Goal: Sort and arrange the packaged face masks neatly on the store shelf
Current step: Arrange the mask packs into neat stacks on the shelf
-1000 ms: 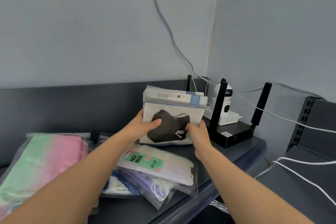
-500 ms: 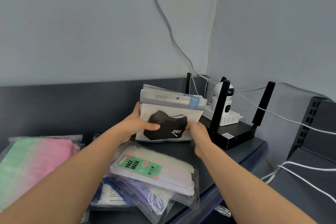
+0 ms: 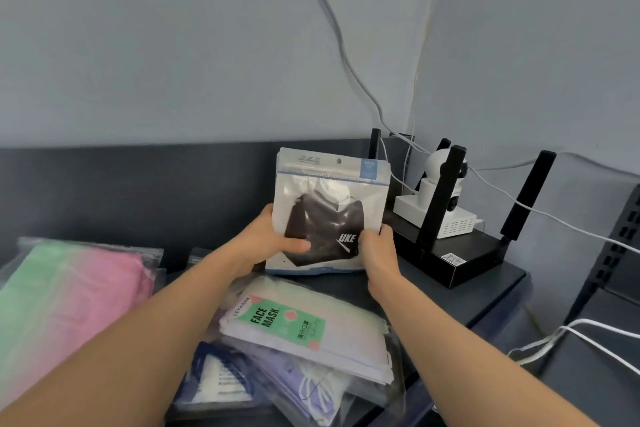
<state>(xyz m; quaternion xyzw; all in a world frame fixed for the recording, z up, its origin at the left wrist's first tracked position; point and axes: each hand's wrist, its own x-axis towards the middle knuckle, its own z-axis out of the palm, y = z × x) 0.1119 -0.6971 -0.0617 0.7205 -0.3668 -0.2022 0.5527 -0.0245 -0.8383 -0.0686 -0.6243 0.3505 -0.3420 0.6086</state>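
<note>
Left hand [image 3: 273,239]: grips the left edge of the black mask pouch [image 3: 329,215], thumb laid across its front.
Right hand [image 3: 375,248]: grips the pouch's lower right corner, fingers curled round it.
Pouch: upright, label facing forward, its bottom edge at the shelf [image 3: 450,295], just left of the router [image 3: 450,253] (whether more pouches stand behind it cannot be told).
Done: judged little; this pouch is being stood near the back, not yet let go.
Left: the green-labelled pack [image 3: 304,329] lies askew on the purple packs [image 3: 304,388], and the pink-and-green pack [image 3: 69,291] lies flat at the left; all unsorted, it seems.
</note>
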